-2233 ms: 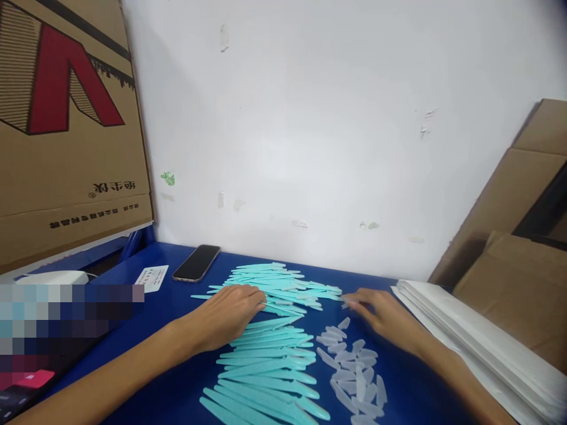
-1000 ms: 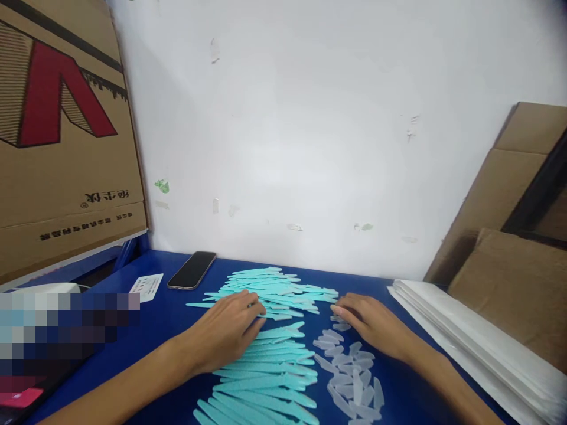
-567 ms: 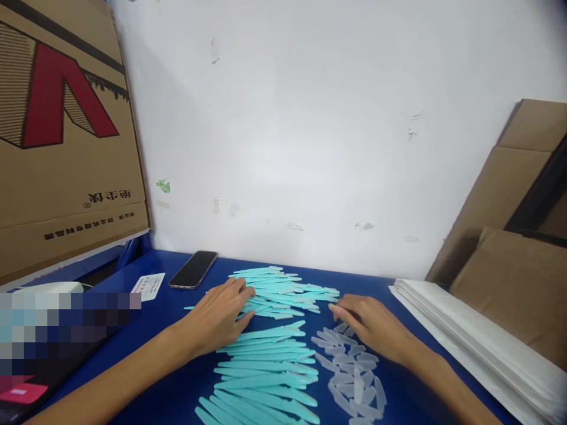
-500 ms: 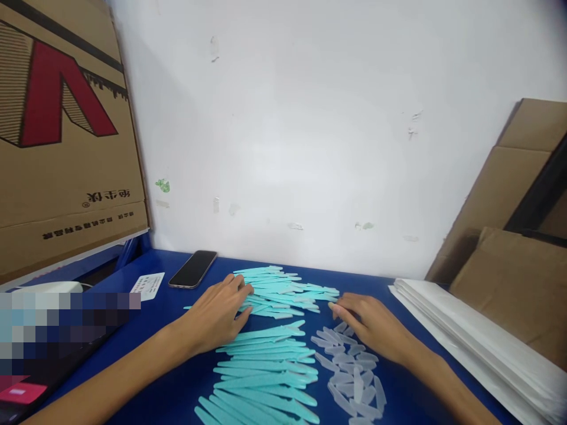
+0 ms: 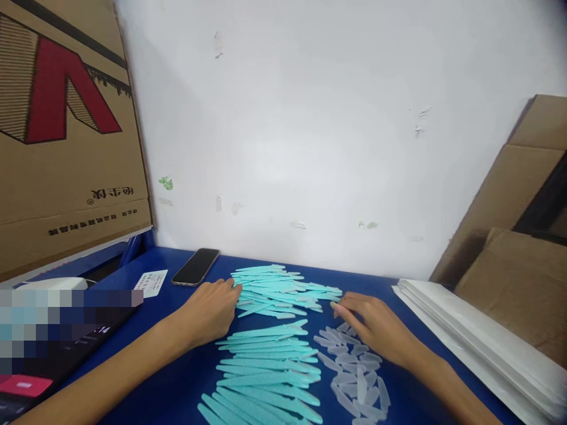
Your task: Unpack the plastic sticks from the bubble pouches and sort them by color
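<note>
Turquoise sticks like eyebrow razors, with thin pale edges near their right ends, lie in two groups: a heaped upper pile (image 5: 274, 290) and a lower spread row (image 5: 270, 369). My left hand (image 5: 217, 310) is at the left ends of the upper pile, its fingers curled in against them. Its thumb is hidden, and I cannot make out what those fingers hold. At the pile's right ends is my right hand (image 5: 365, 316), fingers stretched toward the tips and thumb apart. Below it lie several loose translucent blade covers (image 5: 354, 375).
On the blue table (image 5: 172, 307) are a phone (image 5: 196, 267), a printed card (image 5: 151, 283) and a partly blurred dark device (image 5: 84, 348) at left. White folded sheets (image 5: 469, 336) and brown cardboard (image 5: 509, 283) stand right. A large carton (image 5: 80, 165) is left, a white wall (image 5: 287, 118) behind.
My left hand has drawn back left from over the upper pile to its left ends, and its fingers have curled in. My right hand stays nearly in place. The view has shifted slightly.
</note>
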### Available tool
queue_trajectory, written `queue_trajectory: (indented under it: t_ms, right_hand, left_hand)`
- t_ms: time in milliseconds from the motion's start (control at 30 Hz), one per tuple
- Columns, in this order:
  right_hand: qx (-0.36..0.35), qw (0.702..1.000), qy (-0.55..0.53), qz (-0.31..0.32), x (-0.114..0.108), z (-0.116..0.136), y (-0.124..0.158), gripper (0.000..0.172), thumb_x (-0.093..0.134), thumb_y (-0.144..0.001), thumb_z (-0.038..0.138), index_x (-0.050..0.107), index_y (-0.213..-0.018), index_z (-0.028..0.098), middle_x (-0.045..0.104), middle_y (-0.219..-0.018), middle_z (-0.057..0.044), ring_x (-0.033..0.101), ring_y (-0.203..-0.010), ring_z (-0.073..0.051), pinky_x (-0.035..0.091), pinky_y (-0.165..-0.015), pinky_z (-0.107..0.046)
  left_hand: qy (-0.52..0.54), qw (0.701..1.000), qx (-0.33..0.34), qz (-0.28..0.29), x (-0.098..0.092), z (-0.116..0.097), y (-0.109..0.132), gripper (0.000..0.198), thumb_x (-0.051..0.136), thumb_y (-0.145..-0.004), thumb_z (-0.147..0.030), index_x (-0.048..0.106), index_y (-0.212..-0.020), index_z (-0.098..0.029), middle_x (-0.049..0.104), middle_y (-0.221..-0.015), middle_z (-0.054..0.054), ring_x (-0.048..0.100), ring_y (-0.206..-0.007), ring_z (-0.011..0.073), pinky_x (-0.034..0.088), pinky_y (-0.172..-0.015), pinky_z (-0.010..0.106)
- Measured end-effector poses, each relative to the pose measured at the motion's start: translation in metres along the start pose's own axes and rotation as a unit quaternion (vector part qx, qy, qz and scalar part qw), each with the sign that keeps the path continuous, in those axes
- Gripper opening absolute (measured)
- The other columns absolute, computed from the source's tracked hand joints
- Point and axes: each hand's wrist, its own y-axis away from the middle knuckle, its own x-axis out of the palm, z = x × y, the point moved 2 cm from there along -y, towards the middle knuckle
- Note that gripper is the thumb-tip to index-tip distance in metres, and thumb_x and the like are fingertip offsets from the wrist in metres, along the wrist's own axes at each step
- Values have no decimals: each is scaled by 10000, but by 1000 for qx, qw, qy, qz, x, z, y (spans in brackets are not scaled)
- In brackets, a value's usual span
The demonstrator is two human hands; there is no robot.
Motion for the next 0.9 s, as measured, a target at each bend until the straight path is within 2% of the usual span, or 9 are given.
queue_trajectory:
  t_ms: [167,300,467,633,767,833,900]
  right_hand:
    - [0,1000,5,1,0,1,0,513,326,-1096,496,724,-906,233,711,-900,-48,667,-828,-212,466,-753,-323]
    - [-2,1000,8,-3,-1,1,-1,500,333,-1098,483,720,-902,235,712,-897,-48,668,-833,-214,465,-757,-325]
    - [-5,1000,9,-10,-1,3,0,499,333,-1098,479,722,-902,236,714,-888,-49,669,-828,-218,472,-755,-332]
    - [-12,1000,21,-16,-1,1,0,503,328,-1098,474,725,-905,232,721,-882,-62,670,-826,-228,486,-759,-355]
    - [-37,997,31,-57,-1,10,1,385,364,-1097,429,706,-1118,253,737,-1012,-69,676,-906,-240,499,-813,-388]
    - [-61,994,21,-84,1,23,3,329,427,-1083,423,642,-1279,269,736,-1075,-69,675,-966,-243,508,-859,-405]
    - [-100,991,9,-92,7,40,4,367,495,-1063,426,567,-1392,279,738,-1094,-70,674,-1005,-247,512,-895,-420]
  left_hand:
    - [-4,1000,8,-13,2,0,-3,181,500,-913,-100,666,-978,-129,704,-924,173,684,-887,347,529,-773,450]
    - [6,999,16,-39,-3,-5,-5,269,374,-977,-79,620,-1054,-154,686,-976,147,668,-892,312,507,-809,440]
    - [63,996,30,-51,-15,-20,-3,292,278,-1067,-199,569,-1088,-195,639,-1036,101,641,-754,247,463,-637,348]
    - [124,990,31,-63,-13,-28,0,235,325,-1094,-291,542,-1047,-213,710,-935,42,661,-694,239,410,-609,331]
    - [143,984,43,-96,-6,-33,0,188,380,-1086,-314,536,-1042,-220,738,-862,22,691,-688,243,388,-593,315]
    - [158,978,64,-122,-5,-39,2,183,379,-1086,-324,524,-1029,-227,738,-832,12,693,-664,234,369,-570,303]
    - [173,970,87,-145,-5,-47,6,185,366,-1091,-327,505,-1009,-236,735,-820,1,687,-640,223,344,-544,294]
